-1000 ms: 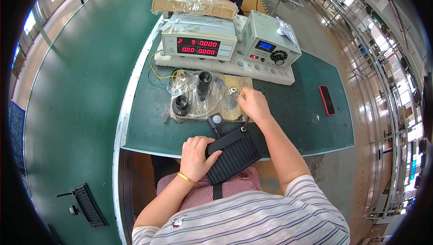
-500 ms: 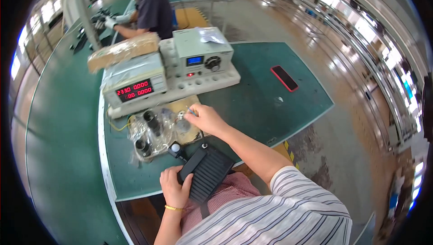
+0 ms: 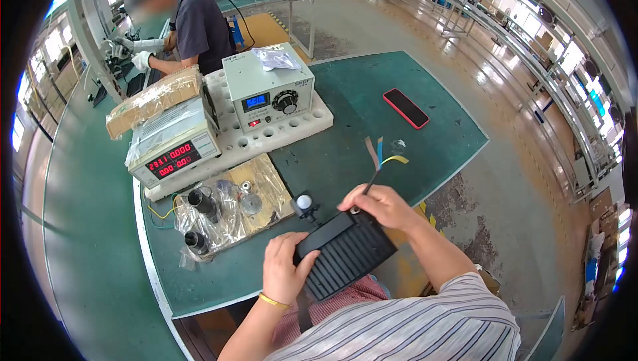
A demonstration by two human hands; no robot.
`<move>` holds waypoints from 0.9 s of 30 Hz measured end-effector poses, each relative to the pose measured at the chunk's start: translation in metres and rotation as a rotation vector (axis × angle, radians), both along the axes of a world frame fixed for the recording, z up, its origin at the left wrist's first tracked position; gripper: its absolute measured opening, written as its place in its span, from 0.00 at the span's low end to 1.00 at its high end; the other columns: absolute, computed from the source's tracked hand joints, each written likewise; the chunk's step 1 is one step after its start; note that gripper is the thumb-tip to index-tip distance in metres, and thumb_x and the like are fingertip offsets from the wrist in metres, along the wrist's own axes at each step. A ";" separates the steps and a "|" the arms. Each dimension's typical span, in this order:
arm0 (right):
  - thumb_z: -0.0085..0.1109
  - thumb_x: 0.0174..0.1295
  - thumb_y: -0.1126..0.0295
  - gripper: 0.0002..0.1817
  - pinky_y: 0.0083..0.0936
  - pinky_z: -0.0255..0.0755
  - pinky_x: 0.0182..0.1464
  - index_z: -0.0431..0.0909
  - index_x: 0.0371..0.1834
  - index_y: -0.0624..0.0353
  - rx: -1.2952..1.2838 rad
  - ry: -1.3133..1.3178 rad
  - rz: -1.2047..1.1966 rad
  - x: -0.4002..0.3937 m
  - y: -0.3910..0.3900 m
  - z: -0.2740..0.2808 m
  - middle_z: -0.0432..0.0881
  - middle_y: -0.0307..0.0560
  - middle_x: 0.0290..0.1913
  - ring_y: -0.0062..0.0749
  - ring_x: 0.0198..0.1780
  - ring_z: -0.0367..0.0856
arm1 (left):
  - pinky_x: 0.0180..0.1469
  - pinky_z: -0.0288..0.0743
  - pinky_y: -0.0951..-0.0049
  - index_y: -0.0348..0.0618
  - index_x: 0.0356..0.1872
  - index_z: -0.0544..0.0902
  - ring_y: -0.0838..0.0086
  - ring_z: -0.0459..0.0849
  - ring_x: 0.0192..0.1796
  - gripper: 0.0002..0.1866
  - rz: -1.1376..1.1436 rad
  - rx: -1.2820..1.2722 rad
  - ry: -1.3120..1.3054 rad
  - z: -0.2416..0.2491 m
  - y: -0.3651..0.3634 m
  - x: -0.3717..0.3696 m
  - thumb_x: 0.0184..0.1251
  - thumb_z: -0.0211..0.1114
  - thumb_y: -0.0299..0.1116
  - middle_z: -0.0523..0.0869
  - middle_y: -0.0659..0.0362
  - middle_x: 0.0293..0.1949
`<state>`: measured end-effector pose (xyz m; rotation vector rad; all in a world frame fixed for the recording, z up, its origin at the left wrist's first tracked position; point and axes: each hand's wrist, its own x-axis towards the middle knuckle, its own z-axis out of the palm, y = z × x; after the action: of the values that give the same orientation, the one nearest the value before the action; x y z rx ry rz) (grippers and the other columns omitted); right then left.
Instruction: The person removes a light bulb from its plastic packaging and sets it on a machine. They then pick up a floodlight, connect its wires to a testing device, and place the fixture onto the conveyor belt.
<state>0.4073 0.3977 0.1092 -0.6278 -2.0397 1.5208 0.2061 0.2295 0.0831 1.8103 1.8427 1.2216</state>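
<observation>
A black ribbed device (image 3: 349,258) with a white dome sensor (image 3: 304,203) on its far side is over my lap at the table's edge. My left hand (image 3: 286,264) is closed around its left end, thumb on top. My right hand (image 3: 377,207) pinches the black cable (image 3: 373,180) where it leaves the device's far right corner. Beyond my fingers the cable splits into brown, blue and yellow-green wires (image 3: 381,155), spread over the green table. A wooden board (image 3: 266,191) with plastic wrap and black cylindrical sockets (image 3: 201,203) lies left of the device.
A meter with red digits (image 3: 174,158) and a dial unit with a blue display (image 3: 269,88) stand on white foam (image 3: 319,118) at the back left. A red-edged phone (image 3: 406,108) lies on the green table (image 3: 345,141). A gloved co-worker (image 3: 199,28) is beyond the instruments.
My right hand has moved from over the wooden board to the cable base at the device. The device has shifted right with my left hand, and the coloured wires now show.
</observation>
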 end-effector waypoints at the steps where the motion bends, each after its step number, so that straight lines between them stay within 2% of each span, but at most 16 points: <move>1: 0.49 0.70 0.66 0.14 0.25 0.71 0.48 0.80 0.36 0.64 0.039 -0.010 -0.060 0.007 0.003 0.011 0.83 0.43 0.38 0.28 0.42 0.79 | 0.55 0.70 0.60 0.38 0.48 0.78 0.53 0.77 0.49 0.22 0.003 0.024 -0.001 0.004 0.007 0.004 0.49 0.74 0.29 0.79 0.50 0.49; 3: 0.48 0.71 0.65 0.16 0.23 0.70 0.45 0.80 0.33 0.65 0.115 -0.029 -0.177 0.020 0.017 0.031 0.83 0.42 0.37 0.25 0.39 0.78 | 0.56 0.70 0.59 0.38 0.50 0.77 0.54 0.77 0.49 0.24 0.011 0.070 -0.002 0.015 0.017 0.010 0.51 0.73 0.28 0.78 0.50 0.52; 4: 0.49 0.71 0.66 0.14 0.22 0.69 0.43 0.80 0.32 0.63 0.169 -0.052 -0.238 0.026 0.027 0.043 0.82 0.41 0.35 0.23 0.37 0.77 | 0.51 0.75 0.63 0.39 0.54 0.76 0.59 0.80 0.46 0.25 -0.017 0.084 0.101 0.012 0.019 0.005 0.52 0.72 0.26 0.75 0.50 0.54; 7: 0.50 0.71 0.65 0.13 0.20 0.68 0.40 0.79 0.32 0.62 0.326 0.008 -0.516 0.038 0.076 0.057 0.81 0.38 0.32 0.19 0.35 0.74 | 0.42 0.77 0.68 0.38 0.53 0.76 0.65 0.82 0.39 0.23 -0.063 -0.174 -0.226 -0.020 0.008 -0.005 0.53 0.70 0.24 0.77 0.50 0.50; 8: 0.50 0.71 0.65 0.13 0.20 0.67 0.40 0.79 0.33 0.62 0.374 0.063 -0.611 0.035 0.094 0.059 0.80 0.38 0.32 0.19 0.35 0.74 | 0.34 0.77 0.74 0.39 0.50 0.77 0.70 0.82 0.32 0.20 -0.042 -0.147 -0.217 -0.035 0.005 -0.008 0.54 0.68 0.22 0.80 0.52 0.42; 9: 0.50 0.71 0.65 0.13 0.19 0.67 0.40 0.78 0.34 0.62 0.422 0.120 -0.706 0.031 0.113 0.060 0.80 0.37 0.32 0.18 0.35 0.74 | 0.34 0.77 0.74 0.39 0.49 0.78 0.70 0.81 0.31 0.19 -0.049 -0.138 -0.179 -0.037 0.005 -0.007 0.54 0.67 0.22 0.80 0.53 0.40; 12: 0.50 0.71 0.65 0.13 0.21 0.69 0.44 0.78 0.36 0.64 0.479 0.311 -0.815 0.001 0.179 0.046 0.81 0.40 0.33 0.22 0.37 0.76 | 0.31 0.77 0.75 0.40 0.46 0.80 0.71 0.81 0.29 0.15 -0.034 -0.122 -0.103 -0.032 0.009 -0.004 0.55 0.66 0.20 0.82 0.56 0.32; 15: 0.50 0.71 0.63 0.15 0.25 0.71 0.46 0.78 0.37 0.66 0.532 0.295 -0.871 -0.033 0.238 0.016 0.83 0.45 0.34 0.27 0.39 0.80 | 0.31 0.77 0.75 0.39 0.44 0.81 0.70 0.82 0.29 0.14 -0.011 -0.090 -0.139 -0.040 0.007 -0.006 0.55 0.66 0.20 0.82 0.56 0.32; 17: 0.50 0.71 0.63 0.16 0.26 0.72 0.47 0.78 0.37 0.66 0.425 0.388 -0.903 -0.055 0.276 -0.017 0.83 0.46 0.34 0.29 0.39 0.81 | 0.30 0.77 0.74 0.39 0.42 0.82 0.69 0.82 0.28 0.13 -0.002 -0.109 -0.144 -0.037 0.007 -0.006 0.55 0.66 0.20 0.82 0.56 0.30; 18: 0.49 0.72 0.60 0.17 0.22 0.70 0.48 0.79 0.39 0.64 0.357 0.365 -0.951 -0.062 0.288 -0.029 0.83 0.44 0.36 0.24 0.42 0.80 | 0.31 0.77 0.73 0.39 0.42 0.82 0.69 0.82 0.28 0.12 -0.005 -0.106 -0.134 -0.037 0.007 -0.006 0.55 0.66 0.20 0.82 0.55 0.30; 21: 0.48 0.71 0.60 0.18 0.31 0.72 0.48 0.79 0.39 0.66 0.219 0.276 -1.041 -0.074 0.320 -0.063 0.83 0.51 0.38 0.36 0.43 0.82 | 0.30 0.76 0.74 0.39 0.41 0.82 0.69 0.81 0.27 0.11 -0.009 -0.107 -0.126 -0.039 0.006 -0.008 0.55 0.64 0.20 0.82 0.56 0.30; 22: 0.48 0.70 0.58 0.20 0.38 0.73 0.47 0.81 0.39 0.66 0.362 0.124 -1.065 -0.072 0.341 -0.083 0.83 0.56 0.40 0.45 0.46 0.81 | 0.30 0.76 0.74 0.39 0.41 0.82 0.69 0.81 0.27 0.11 -0.010 -0.109 -0.126 -0.040 0.007 -0.008 0.56 0.64 0.20 0.82 0.56 0.29; 25: 0.50 0.68 0.56 0.21 0.42 0.72 0.46 0.81 0.39 0.66 0.433 -0.544 -1.086 -0.066 0.323 -0.060 0.82 0.59 0.41 0.52 0.47 0.81 | 0.29 0.75 0.74 0.39 0.40 0.82 0.70 0.80 0.26 0.11 -0.020 -0.088 -0.112 -0.040 0.008 -0.007 0.55 0.64 0.20 0.81 0.57 0.29; 26: 0.52 0.66 0.56 0.21 0.44 0.73 0.48 0.81 0.42 0.66 0.455 -0.635 -1.024 -0.060 0.330 -0.067 0.82 0.60 0.42 0.54 0.47 0.81 | 0.29 0.75 0.73 0.39 0.40 0.82 0.69 0.79 0.25 0.11 -0.020 -0.071 -0.102 -0.038 0.009 -0.006 0.54 0.64 0.20 0.81 0.57 0.28; 27: 0.52 0.66 0.57 0.20 0.44 0.73 0.48 0.80 0.42 0.66 0.369 -0.513 -0.956 -0.055 0.332 -0.074 0.82 0.60 0.42 0.55 0.46 0.81 | 0.29 0.75 0.73 0.39 0.40 0.82 0.69 0.79 0.25 0.11 -0.019 -0.075 -0.095 -0.038 0.009 -0.006 0.54 0.64 0.20 0.81 0.57 0.28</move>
<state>0.3520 0.7292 0.0348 -1.6384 -1.8011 0.4378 0.2003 0.2383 0.0453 1.6959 1.7910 1.1944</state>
